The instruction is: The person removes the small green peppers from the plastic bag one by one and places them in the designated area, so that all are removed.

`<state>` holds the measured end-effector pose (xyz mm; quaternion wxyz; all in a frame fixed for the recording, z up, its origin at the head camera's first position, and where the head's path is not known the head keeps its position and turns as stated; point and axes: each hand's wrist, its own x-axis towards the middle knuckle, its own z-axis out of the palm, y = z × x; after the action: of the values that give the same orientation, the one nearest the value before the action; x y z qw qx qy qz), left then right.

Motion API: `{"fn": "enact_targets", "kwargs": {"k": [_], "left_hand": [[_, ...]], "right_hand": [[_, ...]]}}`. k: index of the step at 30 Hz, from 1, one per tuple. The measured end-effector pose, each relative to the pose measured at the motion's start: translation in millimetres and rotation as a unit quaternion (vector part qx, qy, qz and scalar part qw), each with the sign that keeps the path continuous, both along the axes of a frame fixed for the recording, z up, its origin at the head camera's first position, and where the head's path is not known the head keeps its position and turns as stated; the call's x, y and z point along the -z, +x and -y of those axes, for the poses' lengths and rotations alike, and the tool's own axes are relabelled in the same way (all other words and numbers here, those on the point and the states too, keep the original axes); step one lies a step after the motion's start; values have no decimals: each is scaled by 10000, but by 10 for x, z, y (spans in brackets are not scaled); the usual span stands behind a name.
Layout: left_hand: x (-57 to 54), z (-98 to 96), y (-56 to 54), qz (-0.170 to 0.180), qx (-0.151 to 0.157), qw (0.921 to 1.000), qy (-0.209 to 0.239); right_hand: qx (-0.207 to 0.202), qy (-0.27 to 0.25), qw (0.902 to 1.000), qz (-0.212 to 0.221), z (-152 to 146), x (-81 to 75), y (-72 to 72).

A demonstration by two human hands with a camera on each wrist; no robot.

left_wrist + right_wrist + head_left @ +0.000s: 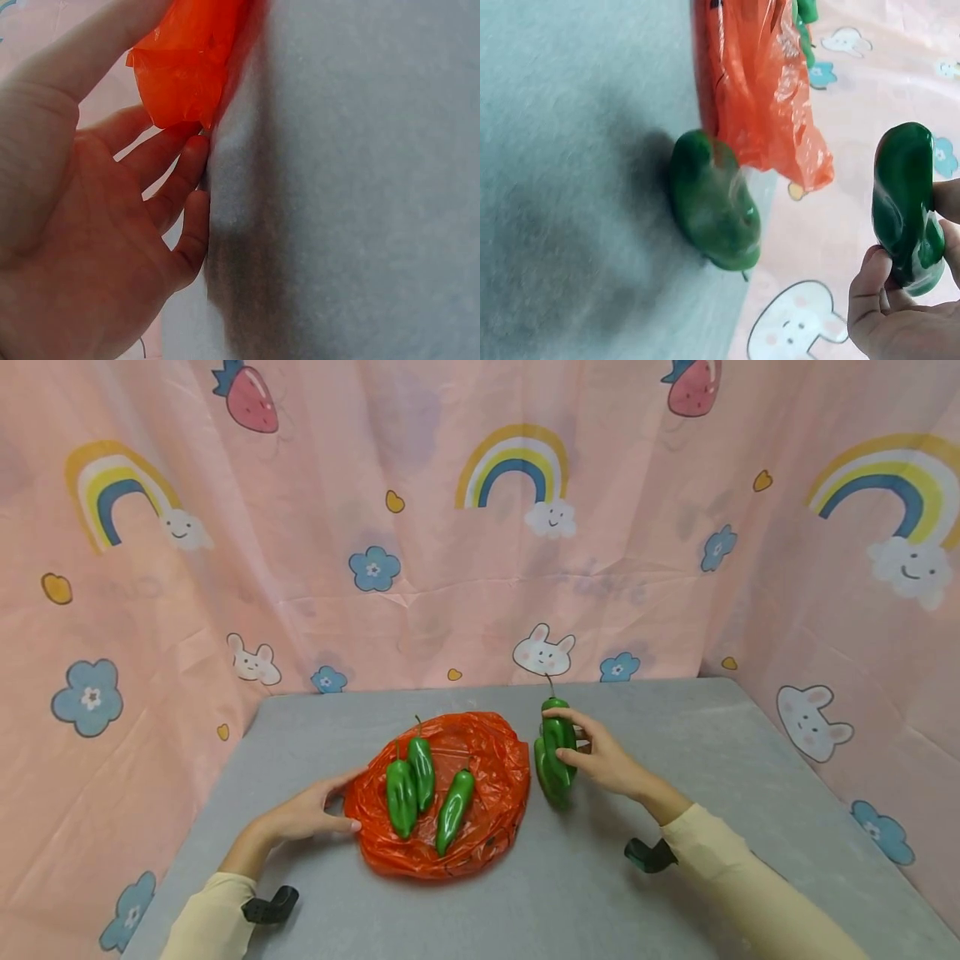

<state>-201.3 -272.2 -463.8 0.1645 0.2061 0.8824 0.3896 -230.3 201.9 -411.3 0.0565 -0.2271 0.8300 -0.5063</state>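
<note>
A crumpled red plastic bag (pixel 495 735) lies spread on the grey table with three green peppers (pixel 453 810) on top of it. At the bag's left edge is my left hand (pixel 311 810), its thumb and fingers spread apart around the rim. In the left wrist view a fold of red plastic (pixel 180 82) touches the fingers. My right hand (pixel 611 760) grips a green pepper (pixel 904 195) between thumb and fingers, to the right of the bag. Below that one, another green pepper (pixel 712 199) rests on the table beside the bag, partly hidden in the head view.
The grey table (pixel 660 902) is backed and flanked by a pink patterned curtain (pixel 450 635). A black wrist mount (pixel 272 906) sits on the left sleeve and another black mount (pixel 649 855) on the right.
</note>
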Motion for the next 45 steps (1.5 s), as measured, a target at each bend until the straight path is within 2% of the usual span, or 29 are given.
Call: {"fn": "enact_targets", "kwargs": {"k": [13, 27, 39, 45], "left_hand": [[16, 13, -16, -18, 18, 10000, 24], [25, 12, -20, 50, 13, 10000, 65], [7, 11, -5, 21, -24, 10000, -6], [1, 1, -10, 33, -37, 10000, -23]], "right_hand": [[51, -113, 9996, 260, -220, 57, -37], [390, 191, 9986, 296, -374, 204, -77], [176, 339, 9980, 497, -496, 365, -149], [26, 375, 9963, 771, -523, 427, -190]]}}
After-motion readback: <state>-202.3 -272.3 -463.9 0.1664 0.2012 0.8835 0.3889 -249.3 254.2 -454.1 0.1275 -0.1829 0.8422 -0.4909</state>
